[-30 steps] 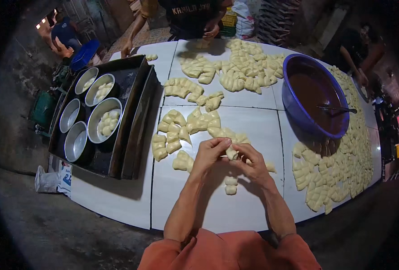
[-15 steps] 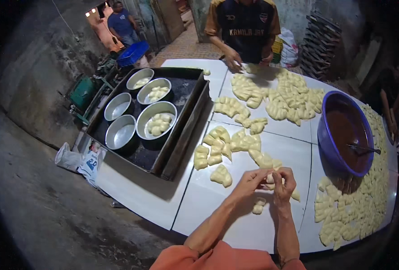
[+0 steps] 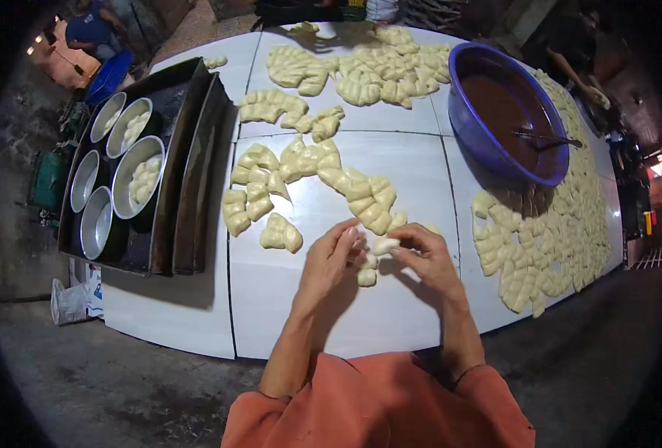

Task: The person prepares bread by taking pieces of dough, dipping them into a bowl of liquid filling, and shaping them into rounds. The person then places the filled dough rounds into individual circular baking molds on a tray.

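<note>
the right hand has its thumb and forefinger closed on a small piece of dough, pale, soft and rounded, which is above the table, just in front of the person. the left hand is beside it, with bent fingers and the thumb close to them; i cannot tell if these fingers grip some dough too. below the hands, a small dough lump sits on the smooth white table.

ahead of the hands lies a dough strip, puffy and slightly shiny, marked by grooves into plump, pillow-like parts. on the right side, a broad dough sheet has the same bumpy surface, with some gaps in it. near it stands a deep, round purple basin, containing a smooth brown mass and a dark spoon.

on the left, a black rectangular tray carries five round metal pans; in some of them are pale dough balls.
</note>
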`<state>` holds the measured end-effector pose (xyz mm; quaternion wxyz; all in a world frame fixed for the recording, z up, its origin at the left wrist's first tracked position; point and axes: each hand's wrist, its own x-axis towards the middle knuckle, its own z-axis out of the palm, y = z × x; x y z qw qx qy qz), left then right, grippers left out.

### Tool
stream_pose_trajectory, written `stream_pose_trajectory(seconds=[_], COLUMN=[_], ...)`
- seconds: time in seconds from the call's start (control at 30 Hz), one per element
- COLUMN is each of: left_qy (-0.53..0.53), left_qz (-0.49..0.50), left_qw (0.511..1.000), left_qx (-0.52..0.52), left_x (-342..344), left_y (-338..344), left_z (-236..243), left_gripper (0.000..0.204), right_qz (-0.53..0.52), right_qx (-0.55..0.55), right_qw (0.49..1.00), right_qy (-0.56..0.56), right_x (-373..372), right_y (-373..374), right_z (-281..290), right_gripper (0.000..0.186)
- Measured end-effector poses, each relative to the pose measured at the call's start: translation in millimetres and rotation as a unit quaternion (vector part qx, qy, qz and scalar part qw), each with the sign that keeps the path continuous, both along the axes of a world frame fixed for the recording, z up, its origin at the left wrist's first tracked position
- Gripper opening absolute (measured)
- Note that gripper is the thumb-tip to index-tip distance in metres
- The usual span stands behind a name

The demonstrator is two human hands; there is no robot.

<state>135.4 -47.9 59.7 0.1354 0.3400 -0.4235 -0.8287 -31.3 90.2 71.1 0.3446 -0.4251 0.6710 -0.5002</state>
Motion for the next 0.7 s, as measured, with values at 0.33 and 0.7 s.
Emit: stream_pose_trajectory(seconds=[0.33,0.7], left_qy=[-0.137,-0.185], left_qz=[-0.240,-0.265], left_qw=[0.838,0.817], left_qx=[-0.470,-0.478], left_x=[12,22], left_y=[23,22], left_z=[-13,2], left_gripper=[0.061,0.069], right_qz=[0.018,-0.060], right_qx=[0.150,0.106], right_qw=[0.987,0.990], right_qy=[-0.060,0.077], right_x=[18,16], right_y=[11,19], right_z=[-39,-41], right_gripper=[0.048,0.032])
